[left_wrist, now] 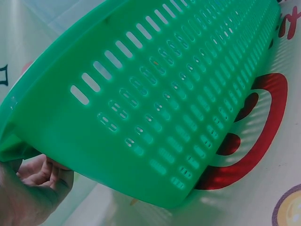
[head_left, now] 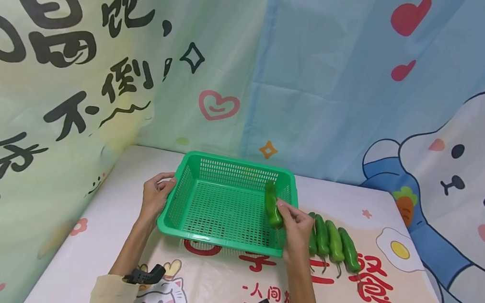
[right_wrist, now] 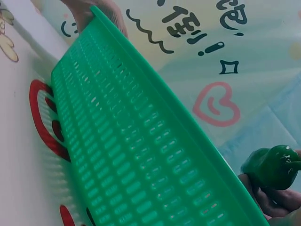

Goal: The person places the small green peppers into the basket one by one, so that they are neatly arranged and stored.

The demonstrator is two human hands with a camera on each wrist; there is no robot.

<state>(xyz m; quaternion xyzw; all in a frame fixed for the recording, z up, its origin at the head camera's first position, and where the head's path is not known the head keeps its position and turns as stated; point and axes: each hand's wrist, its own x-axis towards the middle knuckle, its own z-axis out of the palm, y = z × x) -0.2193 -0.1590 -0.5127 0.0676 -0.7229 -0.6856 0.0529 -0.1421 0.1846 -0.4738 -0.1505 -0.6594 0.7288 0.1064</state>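
A green plastic basket point(head_left: 221, 242) with slotted walls stands on the table. My left hand point(head_left: 156, 196) grips its left rim, the fingers point(left_wrist: 44, 172) curled under the edge in the left wrist view. Over the basket's right side, my right hand point(head_left: 298, 226) pinches a green pepper point(head_left: 271, 203) between thumb and fingers. The pepper is held lengthwise, its stem end toward me; in the right wrist view that stem end of the pepper point(right_wrist: 277, 165) shows above the rim. Just right of this hand, several green peppers point(head_left: 336, 241) lie side by side on the table.
A printed cloth point(head_left: 222, 284) with red lettering and cartoon figures covers the table point(head_left: 98, 216). Behind and to the left hangs a decorated curtain point(head_left: 308, 90) with a bear-like figure at the right. Dark wrist devices point(head_left: 147, 275) sit at both sleeves.
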